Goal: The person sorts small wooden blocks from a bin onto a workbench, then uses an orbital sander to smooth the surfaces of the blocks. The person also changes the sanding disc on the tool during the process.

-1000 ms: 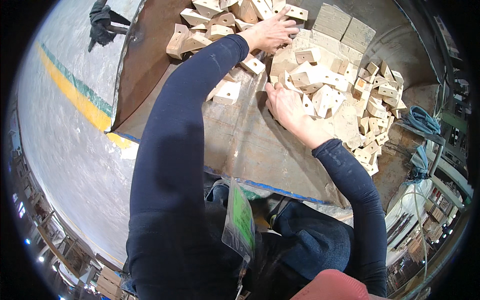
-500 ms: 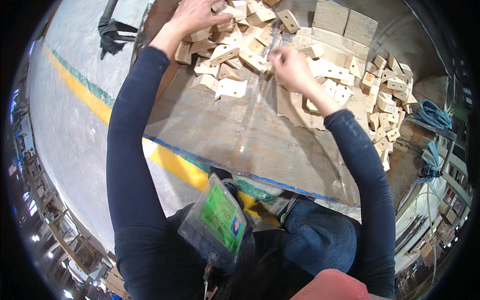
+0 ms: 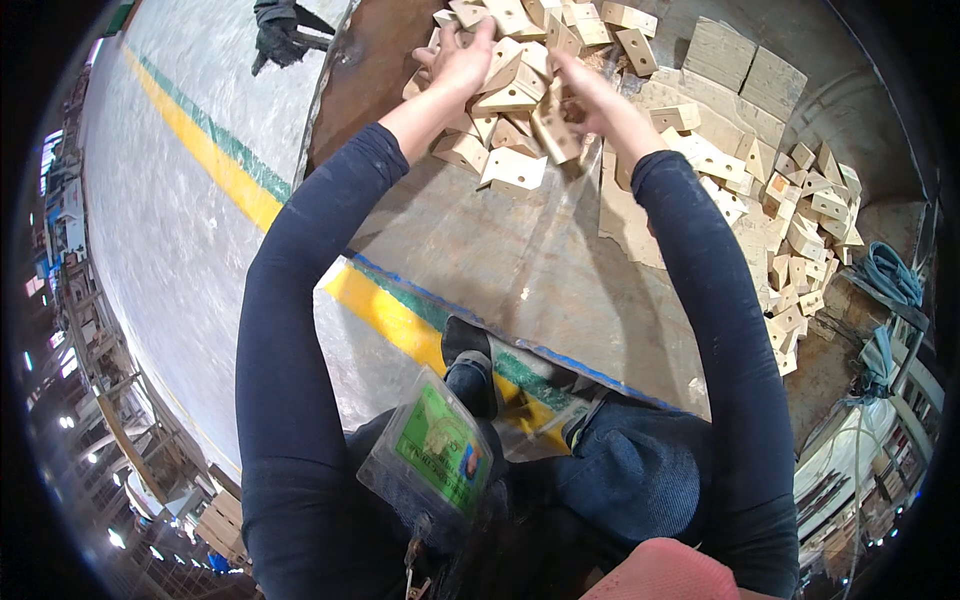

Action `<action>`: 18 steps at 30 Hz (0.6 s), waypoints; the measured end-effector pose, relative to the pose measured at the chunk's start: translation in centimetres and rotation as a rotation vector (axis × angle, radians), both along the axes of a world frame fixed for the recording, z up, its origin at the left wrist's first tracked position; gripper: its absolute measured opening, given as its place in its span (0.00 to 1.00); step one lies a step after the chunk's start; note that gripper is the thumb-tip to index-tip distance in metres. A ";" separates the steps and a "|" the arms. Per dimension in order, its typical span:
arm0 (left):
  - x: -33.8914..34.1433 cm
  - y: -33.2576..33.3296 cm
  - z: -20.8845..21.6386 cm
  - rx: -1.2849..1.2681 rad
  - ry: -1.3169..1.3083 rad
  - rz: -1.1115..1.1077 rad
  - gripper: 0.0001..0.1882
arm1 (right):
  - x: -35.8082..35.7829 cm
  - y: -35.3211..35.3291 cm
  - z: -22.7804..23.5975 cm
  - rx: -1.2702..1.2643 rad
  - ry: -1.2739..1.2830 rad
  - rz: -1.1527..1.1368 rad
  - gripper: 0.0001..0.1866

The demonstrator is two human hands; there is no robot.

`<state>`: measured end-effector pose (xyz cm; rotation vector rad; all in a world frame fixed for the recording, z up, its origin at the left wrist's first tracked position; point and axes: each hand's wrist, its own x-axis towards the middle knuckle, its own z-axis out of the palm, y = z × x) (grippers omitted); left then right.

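A heap of pale wooden blocks (image 3: 515, 95), angled and drilled with round holes, lies at the far middle of a brown sheet-covered surface (image 3: 450, 255). My left hand (image 3: 462, 66) rests on the heap's left side, fingers spread and touching blocks. At the heap's right side, my right hand (image 3: 600, 95) has its thumb and fingers around a wooden block (image 3: 552, 128), which is tilted and slightly blurred. Part of that block is hidden by the fingers. Two blocks at the near edge, one a notched block (image 3: 513, 168), sit just below the hands.
Right of the heap, more blocks lie on a flattened piece of cardboard (image 3: 630, 225). A second pile of blocks (image 3: 805, 235) stands farther right, beside blue cloth (image 3: 890, 275) tied at the edge. A blue-edged rim (image 3: 590, 372) runs along the near side.
My right hand has moved left to the heap and closed around a block. The left hand has come nearer, its fingers now spread over the blocks. The view has shifted slightly.
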<state>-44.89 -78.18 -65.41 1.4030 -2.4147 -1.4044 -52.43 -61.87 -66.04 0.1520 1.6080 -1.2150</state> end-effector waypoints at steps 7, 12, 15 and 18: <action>0.6 0.5 -0.5 -0.072 -0.180 -0.181 0.50 | 1.2 -0.4 -0.8 0.130 -0.028 0.010 0.46; 0.6 0.6 -0.7 -0.080 -0.005 -0.308 0.58 | 0.4 -0.4 -3.6 0.050 -0.068 0.069 0.44; 1.1 -0.1 -0.6 0.072 -0.027 -0.297 0.56 | 1.1 0.6 -2.3 -0.168 -0.310 0.034 0.41; 1.3 1.9 1.2 0.126 -0.107 -0.354 0.54 | 2.8 1.2 0.0 -0.244 -0.273 -0.090 0.42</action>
